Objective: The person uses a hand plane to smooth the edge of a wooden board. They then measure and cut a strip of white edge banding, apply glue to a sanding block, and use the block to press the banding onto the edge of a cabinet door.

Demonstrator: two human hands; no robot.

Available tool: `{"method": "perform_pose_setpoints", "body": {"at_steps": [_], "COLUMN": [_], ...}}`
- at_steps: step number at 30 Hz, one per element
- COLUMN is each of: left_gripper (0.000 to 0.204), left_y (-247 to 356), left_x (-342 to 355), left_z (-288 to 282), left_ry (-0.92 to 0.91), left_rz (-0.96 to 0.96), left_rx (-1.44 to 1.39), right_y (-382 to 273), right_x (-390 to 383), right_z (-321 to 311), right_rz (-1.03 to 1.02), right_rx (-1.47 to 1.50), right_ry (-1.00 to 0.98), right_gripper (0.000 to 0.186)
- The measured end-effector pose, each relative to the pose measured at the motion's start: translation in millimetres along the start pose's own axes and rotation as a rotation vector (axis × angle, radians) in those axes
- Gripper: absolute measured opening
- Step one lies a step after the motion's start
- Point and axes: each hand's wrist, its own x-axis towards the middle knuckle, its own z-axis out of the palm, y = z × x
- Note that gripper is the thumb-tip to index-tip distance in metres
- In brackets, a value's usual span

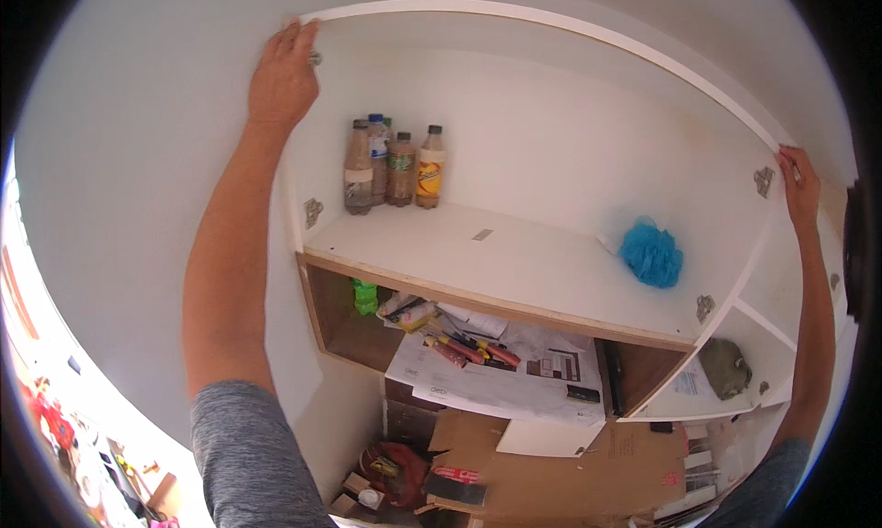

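Note:
My left hand grips the upper left edge of the white wall cabinet, beside a metal hinge. My right hand holds the cabinet's top edge at the right, near another hinge. The open upper compartment has several plastic bottles standing at its left and a blue mesh pouf on its shelf at the right.
Below is a wooden cubby with papers, several tools and a green bottle. An olive bag lies in a right compartment. Cardboard and a red bag are underneath. Clutter fills the lower left edge.

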Motion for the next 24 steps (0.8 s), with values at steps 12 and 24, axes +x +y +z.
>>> {"method": "perform_pose_setpoints", "body": {"at_steps": [12,24], "left_gripper": [0.059,0.050], "left_y": [10,16], "left_x": [-14,-16], "left_z": [1,-7], "left_ry": [0.144,0.238], "left_rz": [-0.075,-0.060], "left_rx": [0.051,0.029], "right_y": [-11,13], "right_x": [8,12], "right_z": [-1,-10], "right_rz": [-0.114,-0.126], "right_rx": [-0.066,-0.191], "right_ry": [-0.017,-0.081], "right_gripper": [0.025,0.030]}}
